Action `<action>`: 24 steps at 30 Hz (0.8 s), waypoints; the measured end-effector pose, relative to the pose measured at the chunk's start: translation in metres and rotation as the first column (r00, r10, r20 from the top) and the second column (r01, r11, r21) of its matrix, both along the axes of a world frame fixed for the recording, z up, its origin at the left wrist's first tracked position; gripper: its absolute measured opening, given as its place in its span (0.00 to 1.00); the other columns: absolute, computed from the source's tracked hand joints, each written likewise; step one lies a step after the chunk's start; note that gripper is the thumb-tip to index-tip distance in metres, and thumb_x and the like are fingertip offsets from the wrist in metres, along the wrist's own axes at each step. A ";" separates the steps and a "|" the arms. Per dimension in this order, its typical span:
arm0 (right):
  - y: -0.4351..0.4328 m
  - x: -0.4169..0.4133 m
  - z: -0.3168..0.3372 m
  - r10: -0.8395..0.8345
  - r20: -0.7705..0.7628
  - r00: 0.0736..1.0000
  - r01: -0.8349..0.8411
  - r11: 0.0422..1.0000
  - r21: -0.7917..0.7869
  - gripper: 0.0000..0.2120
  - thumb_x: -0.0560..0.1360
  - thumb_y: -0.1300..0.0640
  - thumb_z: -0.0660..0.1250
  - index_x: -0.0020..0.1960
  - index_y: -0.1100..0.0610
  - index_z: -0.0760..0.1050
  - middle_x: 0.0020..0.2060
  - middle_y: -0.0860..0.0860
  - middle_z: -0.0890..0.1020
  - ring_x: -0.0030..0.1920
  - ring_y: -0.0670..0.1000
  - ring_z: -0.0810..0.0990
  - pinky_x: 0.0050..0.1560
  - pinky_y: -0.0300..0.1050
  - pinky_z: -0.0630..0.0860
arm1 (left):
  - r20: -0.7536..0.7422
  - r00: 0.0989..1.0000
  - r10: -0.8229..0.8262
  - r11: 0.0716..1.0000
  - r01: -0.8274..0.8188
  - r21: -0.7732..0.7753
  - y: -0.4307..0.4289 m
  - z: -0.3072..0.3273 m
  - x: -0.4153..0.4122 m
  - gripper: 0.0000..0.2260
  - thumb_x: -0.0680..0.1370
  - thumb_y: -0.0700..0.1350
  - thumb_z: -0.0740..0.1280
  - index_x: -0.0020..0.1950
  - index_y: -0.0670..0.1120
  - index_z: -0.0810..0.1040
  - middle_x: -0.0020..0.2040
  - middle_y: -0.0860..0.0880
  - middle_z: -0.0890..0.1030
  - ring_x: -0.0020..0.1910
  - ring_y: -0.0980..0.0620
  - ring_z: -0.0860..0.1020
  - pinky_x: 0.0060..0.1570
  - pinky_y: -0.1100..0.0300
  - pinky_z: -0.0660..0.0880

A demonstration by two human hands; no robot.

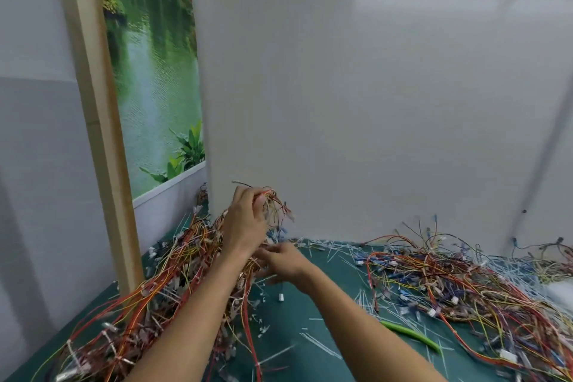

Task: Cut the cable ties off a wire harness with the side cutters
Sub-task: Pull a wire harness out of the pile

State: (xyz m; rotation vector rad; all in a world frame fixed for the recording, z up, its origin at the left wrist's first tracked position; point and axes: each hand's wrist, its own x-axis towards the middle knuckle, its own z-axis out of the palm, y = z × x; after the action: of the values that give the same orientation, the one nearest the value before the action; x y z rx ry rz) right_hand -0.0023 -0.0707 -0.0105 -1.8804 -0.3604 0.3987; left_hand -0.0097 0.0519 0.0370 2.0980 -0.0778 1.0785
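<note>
My left hand [246, 223] is raised above the green mat [288, 322] and grips a tangled wire harness [274, 205] of red, orange and yellow wires. Its strands trail down into the big wire pile [161, 282] on the left. Just below it, my right hand [283, 262] reaches leftward into those hanging wires; motion blur hides whether its fingers grasp anything. The side cutters [410, 334], of which only a green handle shows, lie on the mat to the right, with neither hand on them.
A second heap of loose wires [459, 282] covers the right of the mat. Cut white cable ties [319, 344] are scattered across the middle. A white panel [372, 102] stands right behind, and a wooden post [102, 133] rises at the left.
</note>
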 end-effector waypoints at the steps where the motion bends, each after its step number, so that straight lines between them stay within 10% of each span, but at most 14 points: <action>1: 0.011 0.003 -0.001 -0.021 0.012 1.000 0.021 1.000 -0.011 0.20 0.80 0.48 0.70 0.60 0.65 0.80 0.47 0.56 0.82 0.42 0.51 0.86 0.41 0.48 0.81 | 0.020 1.000 -0.020 1.000 0.019 0.024 0.003 0.004 0.000 0.08 0.85 0.46 0.60 0.60 0.47 0.78 0.54 0.56 0.74 0.47 0.62 0.74 0.44 0.74 0.67; 8: 0.029 0.012 -0.006 -0.118 -0.132 0.984 0.138 0.980 0.146 0.22 0.78 0.67 0.71 0.68 0.64 0.66 0.39 0.57 0.82 0.32 0.50 0.80 0.32 0.43 0.78 | 0.060 0.998 0.019 0.983 -0.007 -0.183 0.031 0.038 0.007 0.07 0.85 0.43 0.60 0.57 0.47 0.77 0.53 0.51 0.76 0.45 0.64 0.76 0.42 0.79 0.71; 12: 0.013 0.023 0.009 -0.039 -0.197 0.980 0.107 0.930 0.352 0.05 0.79 0.70 0.66 0.54 0.65 0.72 0.35 0.55 0.76 0.31 0.49 0.73 0.31 0.41 0.75 | -0.077 0.991 0.110 0.947 -0.128 -0.295 0.051 0.038 0.020 0.09 0.86 0.46 0.56 0.58 0.48 0.74 0.54 0.45 0.79 0.42 0.48 0.84 0.39 0.56 0.82; 24: -0.030 0.020 0.063 -0.165 0.040 0.985 0.131 0.886 0.445 0.09 0.77 0.62 0.75 0.52 0.62 0.76 0.29 0.51 0.83 0.27 0.47 0.76 0.28 0.38 0.73 | -0.300 0.852 0.429 0.850 -0.268 0.453 0.043 -0.030 0.014 0.13 0.80 0.36 0.64 0.63 0.45 0.77 0.63 0.46 0.74 0.32 0.58 0.69 0.28 0.67 0.61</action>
State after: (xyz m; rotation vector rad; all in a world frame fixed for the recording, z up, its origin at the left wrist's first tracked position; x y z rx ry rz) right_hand 0.0174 -0.1002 0.0521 -1.4657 -0.3242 0.1239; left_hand 0.0044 0.0951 0.0065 2.7461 0.3336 0.8710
